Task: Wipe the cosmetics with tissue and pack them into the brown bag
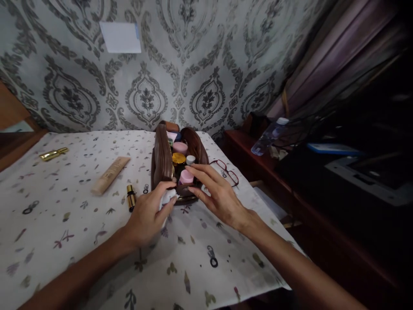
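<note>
A brown zip-up cosmetic bag point(161, 157) lies unzipped on the cloth-covered table, its mouth spread. Inside are a jar with a gold lid point(178, 159), a pink round container point(180, 148), a white cap point(190, 159) and a pink-lidded jar point(186, 176) near the front. My left hand point(150, 212) is closed on a small white object point(168, 197) at the bag's front left corner; its kind is unclear. My right hand point(222, 196) reaches over the front right side, fingers stretched and apart, fingertips close to the pink-lidded jar. Whether they touch it is hard to see.
Left of the bag lie a beige tube point(110, 175), a small black-and-gold bottle point(130, 198) and a gold bottle point(54, 153). Eyeglasses point(227, 172) rest at the right table edge. A plastic water bottle point(269, 137) leans on the dark red furniture point(238, 144) beyond.
</note>
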Motion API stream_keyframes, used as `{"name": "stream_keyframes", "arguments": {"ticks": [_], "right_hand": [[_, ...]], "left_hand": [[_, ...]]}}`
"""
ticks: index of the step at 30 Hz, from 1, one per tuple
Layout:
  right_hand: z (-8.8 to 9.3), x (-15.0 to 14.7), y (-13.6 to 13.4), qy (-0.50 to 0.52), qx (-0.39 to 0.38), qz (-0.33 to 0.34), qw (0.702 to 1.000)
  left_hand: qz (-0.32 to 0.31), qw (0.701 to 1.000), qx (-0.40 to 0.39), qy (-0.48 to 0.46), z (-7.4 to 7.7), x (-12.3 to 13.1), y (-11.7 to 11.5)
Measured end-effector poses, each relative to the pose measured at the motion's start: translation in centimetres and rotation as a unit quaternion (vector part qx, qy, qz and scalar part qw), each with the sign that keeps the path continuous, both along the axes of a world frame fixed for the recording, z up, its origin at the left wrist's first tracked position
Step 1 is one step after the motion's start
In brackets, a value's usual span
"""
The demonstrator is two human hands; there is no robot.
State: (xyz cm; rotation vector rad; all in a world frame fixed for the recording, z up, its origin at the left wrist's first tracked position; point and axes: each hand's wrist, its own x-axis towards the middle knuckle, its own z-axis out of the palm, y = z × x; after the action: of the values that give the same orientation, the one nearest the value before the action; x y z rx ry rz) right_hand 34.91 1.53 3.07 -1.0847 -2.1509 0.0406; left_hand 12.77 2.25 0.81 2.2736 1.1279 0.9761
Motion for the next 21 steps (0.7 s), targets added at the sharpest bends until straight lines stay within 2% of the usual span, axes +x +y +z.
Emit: {"name": "stream_keyframes", "arguments": {"ticks": [5, 13, 16, 21], "right_hand": [[-0.3, -0.2, 0.4, -0.012, 0.026, -0.012, 1.0], [1.8, -0.8, 0.5, -0.134, 0.03, -0.055, 0.989], [2.5, -1.2, 0.2, -0.163, 0.003, -0.062, 0.985], [2.9, -2.3, -0.2, -0.158, -0.069, -0.148, 0.974]], "left_hand": [[-0.015, 1.0, -0.02, 0.017, 0.7, -1.5, -1.1], [0.007, 0.998, -0.037, 0.05, -0.2, -5.8, -3.4], [0.008, 0.997, -0.045, 0.057, -0.6, -6.8, -4.3], [-0.009, 0.996, -0.048, 0.069, -0.3, -7.6, -5.1]]}}
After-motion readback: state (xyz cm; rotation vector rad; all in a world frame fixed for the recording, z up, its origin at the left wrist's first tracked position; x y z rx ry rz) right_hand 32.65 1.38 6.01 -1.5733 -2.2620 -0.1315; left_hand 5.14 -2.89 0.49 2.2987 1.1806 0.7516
